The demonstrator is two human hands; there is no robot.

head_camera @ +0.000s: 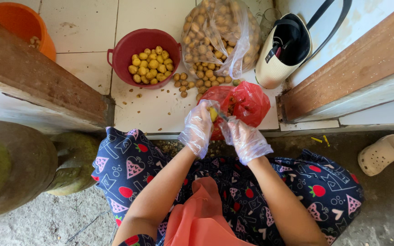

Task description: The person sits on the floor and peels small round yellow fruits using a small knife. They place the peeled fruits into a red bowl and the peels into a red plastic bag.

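Head view: the person sits on the ground at the edge of a tiled floor point(160, 114), both hands in thin clear gloves, working just in front of a red plastic bag point(247, 102). That bag serves here as the landmark.

The left hand point(199, 127) is curled closed around a small yellow fruit point(213, 114), held right against the near-left edge of the red bag. The right hand point(245, 139) is also closed, gripping what looks like a small blade whose tip meets the fruit; the tool itself is too small to make out surely.

Beyond the red bag and to its left stands a dark red tub point(142, 57) holding a modest heap of bright yellow, peeled-looking fruit, which covers only part of its bottom. Directly beyond the red bag slumps a large clear plastic bag point(220, 36), bulging with brown, unpeeled fruit, and a scatter of loose brown fruit point(197, 82) lies on the tiles between the clear bag and the red one.

Judging by these heaps, the peeling is at an early stage: the finished pile is small and the unpeeled stock is far larger. One fruit is in hand, partly yellow.

To the right of the red bag stands a cream handbag point(281, 54); far left of it, an orange bucket point(21, 23).
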